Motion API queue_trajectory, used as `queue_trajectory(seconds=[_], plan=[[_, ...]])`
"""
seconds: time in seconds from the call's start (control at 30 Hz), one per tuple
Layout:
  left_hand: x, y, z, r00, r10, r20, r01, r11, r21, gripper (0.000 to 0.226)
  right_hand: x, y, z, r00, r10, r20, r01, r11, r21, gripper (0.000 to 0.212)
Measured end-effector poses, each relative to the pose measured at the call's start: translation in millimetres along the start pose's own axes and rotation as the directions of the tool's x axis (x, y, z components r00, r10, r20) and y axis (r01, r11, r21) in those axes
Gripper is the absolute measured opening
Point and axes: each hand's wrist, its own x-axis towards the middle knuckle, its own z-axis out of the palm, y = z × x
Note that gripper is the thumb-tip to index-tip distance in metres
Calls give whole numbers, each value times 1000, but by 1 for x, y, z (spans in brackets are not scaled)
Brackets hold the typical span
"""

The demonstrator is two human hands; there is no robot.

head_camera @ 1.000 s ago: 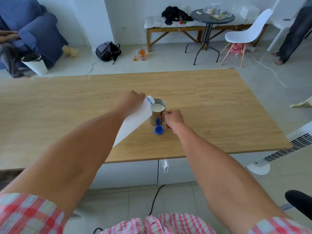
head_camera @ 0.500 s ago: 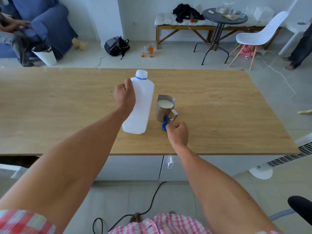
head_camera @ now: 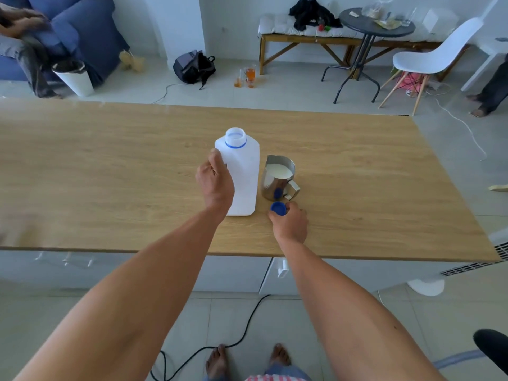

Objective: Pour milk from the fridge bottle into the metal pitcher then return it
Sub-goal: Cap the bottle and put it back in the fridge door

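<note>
The milk bottle (head_camera: 242,174) stands upright and uncapped on the wooden table (head_camera: 110,174), with the left hand (head_camera: 215,182) grasping its left side. Just to its right stands the metal pitcher (head_camera: 277,178) — filled with milk, handle facing near-right. The right hand (head_camera: 290,224) pinches the blue cap (head_camera: 278,209) at the tabletop — just near of the pitcher.

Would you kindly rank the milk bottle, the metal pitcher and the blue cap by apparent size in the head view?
1. milk bottle, clearly the largest, standing upright in the left hand.
2. metal pitcher, shorter, beside the bottle.
3. blue cap, smallest, pinched by the right hand.
All stand at similar depth.
</note>
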Motion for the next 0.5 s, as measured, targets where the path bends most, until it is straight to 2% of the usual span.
queue_trajectory(seconds=[0.13,0.2,0.27,0.4,0.5], plan=[[-3,2,-2,1000,-12,4,12,1000,1,49,-15,3,-8,997,-71,9,69,987,147,20],[-4,3,-3,1000,-15,5,15,1000,4,51,-24,2,-16,989,-145,34,126,940,318,14],[-5,6,-4,1000,-12,12,12,1000,14,52,-30,-6,-28,970,-241,-29,231,875,426,16],[-7,10,-7,999,-27,35,26,999,28,50,-26,-41,-61,872,-422,-246,488,773,405,28],[-7,12,-9,998,-41,46,40,999,30,46,-16,-75,-86,805,-561,-191,591,731,343,25]])
